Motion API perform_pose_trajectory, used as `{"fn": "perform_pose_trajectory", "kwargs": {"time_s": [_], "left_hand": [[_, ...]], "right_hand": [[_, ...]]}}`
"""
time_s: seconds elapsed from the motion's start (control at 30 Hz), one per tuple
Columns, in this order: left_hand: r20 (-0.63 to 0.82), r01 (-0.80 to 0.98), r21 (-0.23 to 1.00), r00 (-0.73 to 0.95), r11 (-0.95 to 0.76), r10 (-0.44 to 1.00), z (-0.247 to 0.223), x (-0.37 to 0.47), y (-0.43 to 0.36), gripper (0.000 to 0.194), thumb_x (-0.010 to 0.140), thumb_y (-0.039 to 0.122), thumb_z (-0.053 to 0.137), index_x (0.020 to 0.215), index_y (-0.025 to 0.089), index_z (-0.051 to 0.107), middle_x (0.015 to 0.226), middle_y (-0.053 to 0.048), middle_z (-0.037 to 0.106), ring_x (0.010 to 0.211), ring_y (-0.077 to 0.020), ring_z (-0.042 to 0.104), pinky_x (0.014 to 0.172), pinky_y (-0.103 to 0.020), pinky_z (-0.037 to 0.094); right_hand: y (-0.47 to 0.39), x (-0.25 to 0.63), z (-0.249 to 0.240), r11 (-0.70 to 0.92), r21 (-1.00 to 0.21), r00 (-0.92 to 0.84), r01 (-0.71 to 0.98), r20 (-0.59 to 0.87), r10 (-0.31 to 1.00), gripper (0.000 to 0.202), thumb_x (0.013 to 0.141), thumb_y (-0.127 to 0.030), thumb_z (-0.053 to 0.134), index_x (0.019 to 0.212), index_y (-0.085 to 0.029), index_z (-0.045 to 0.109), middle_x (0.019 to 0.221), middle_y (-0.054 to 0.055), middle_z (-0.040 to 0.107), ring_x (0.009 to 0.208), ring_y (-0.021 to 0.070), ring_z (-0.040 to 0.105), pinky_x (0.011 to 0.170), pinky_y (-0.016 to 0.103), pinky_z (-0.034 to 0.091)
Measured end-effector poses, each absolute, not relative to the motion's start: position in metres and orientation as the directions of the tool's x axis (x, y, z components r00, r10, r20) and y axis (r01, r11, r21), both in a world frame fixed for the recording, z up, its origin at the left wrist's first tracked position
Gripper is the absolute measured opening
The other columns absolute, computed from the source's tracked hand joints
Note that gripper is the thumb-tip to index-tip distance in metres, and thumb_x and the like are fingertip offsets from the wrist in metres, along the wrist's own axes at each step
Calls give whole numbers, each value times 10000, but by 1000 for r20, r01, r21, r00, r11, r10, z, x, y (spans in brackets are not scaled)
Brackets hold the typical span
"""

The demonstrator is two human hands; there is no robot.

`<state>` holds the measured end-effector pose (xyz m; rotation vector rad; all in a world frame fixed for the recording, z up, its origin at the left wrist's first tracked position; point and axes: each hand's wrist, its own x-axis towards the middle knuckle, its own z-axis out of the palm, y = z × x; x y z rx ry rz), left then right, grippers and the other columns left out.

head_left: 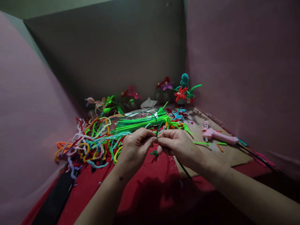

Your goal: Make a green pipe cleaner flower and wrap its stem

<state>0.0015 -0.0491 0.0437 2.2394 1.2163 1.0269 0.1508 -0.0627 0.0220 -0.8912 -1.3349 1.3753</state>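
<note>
My left hand [137, 147] and my right hand [179, 145] meet over the red cloth, thumbs and fingertips pinched together. Between them they grip a dark green pipe cleaner [158, 127], one end of which sticks up above the fingers. Short dark green ends [154, 153] show just below the fingertips; how they join the held piece is hidden. Behind my hands lies a bundle of bright green pipe cleaners [138, 123], partly in clear plastic. A dark stem-like strand [185, 168] runs down from under my right hand.
Tangled, many-coloured pipe cleaners [93, 140] heap at the left, near a long black object [55, 197]. On the right, a pink glue gun [219, 135] rests on cardboard [231, 154] among green and orange scraps. Pipe-cleaner flowers [181, 93] stand along the back. Pink sheets [246, 68] hang at both sides.
</note>
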Motion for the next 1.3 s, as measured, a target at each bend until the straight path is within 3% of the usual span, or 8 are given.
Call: {"fn": "perform_pose_trajectory", "kwargs": {"time_s": [0.13, 0.23, 0.4, 0.6, 0.97, 1.17, 1.3], "left_hand": [[523, 617, 389, 463, -684, 716, 44, 4, -52, 138, 812, 166, 484, 718, 166, 585, 681, -12, 554, 632, -117, 502, 595, -233, 372], [556, 649, 278, 493, -709, 669, 45, 4, -55, 180, 841, 154, 417, 721, 164, 551, 696, -19, 523, 633, -121, 473, 595, -240, 361], [547, 648, 318, 471, -692, 692, 46, 1, -55, 167, 847, 158, 414, 718, 174, 520, 711, -14, 532, 654, -122, 485, 615, -237, 371], [576, 630, 297, 481, -717, 661, 43, 0, -52, 111, 825, 166, 471, 763, 175, 562, 719, -18, 555, 666, -129, 511, 617, -242, 380], [504, 624, 371, 487, -688, 713, 52, 0, -59, 122, 819, 180, 474, 727, 167, 553, 685, -13, 551, 627, -118, 501, 592, -234, 377], [332, 566, 635, 415, -526, 847, 52, -1, -59, 134, 828, 270, 467, 762, 174, 535, 594, 21, 510, 525, -100, 465, 483, -208, 344], [223, 460, 776, 439, -431, 871, 54, -3, -58, 152, 832, 298, 464, 775, 169, 522, 575, 31, 504, 486, -87, 450, 449, -197, 342]], "right_hand": [[-63, 150, 20, 116, -985, -248, -131, 146, 958, 174, 735, -143, 461, 574, -136, 527, 507, -10, 584, 388, 39, 381, 385, 169, 281], [-64, 151, 23, 91, -986, -252, -138, 124, 960, 176, 735, -138, 470, 574, -128, 541, 511, -4, 589, 397, 41, 423, 395, 166, 324], [-66, 154, 25, 33, -981, -294, -190, 90, 951, 118, 745, -195, 520, 675, -117, 574, 632, 41, 648, 447, 72, 536, 430, 195, 423], [-68, 153, 23, 7, -976, -251, -217, 63, 966, 96, 755, -194, 526, 695, -123, 552, 575, 24, 632, 409, 78, 546, 382, 187, 439], [-74, 148, 26, 41, -971, -220, -234, 94, 971, 121, 770, -207, 530, 698, -115, 562, 591, 34, 639, 417, 88, 568, 397, 198, 453], [-78, 149, 26, 27, -955, -251, -295, 104, 962, 152, 758, -262, 575, 714, -116, 580, 598, 26, 632, 485, 105, 586, 528, 266, 508], [-78, 154, 25, 151, -979, -217, -136, 178, 960, 159, 761, -237, 570, 680, -117, 636, 635, 16, 622, 582, 103, 567, 582, 244, 467]]}}
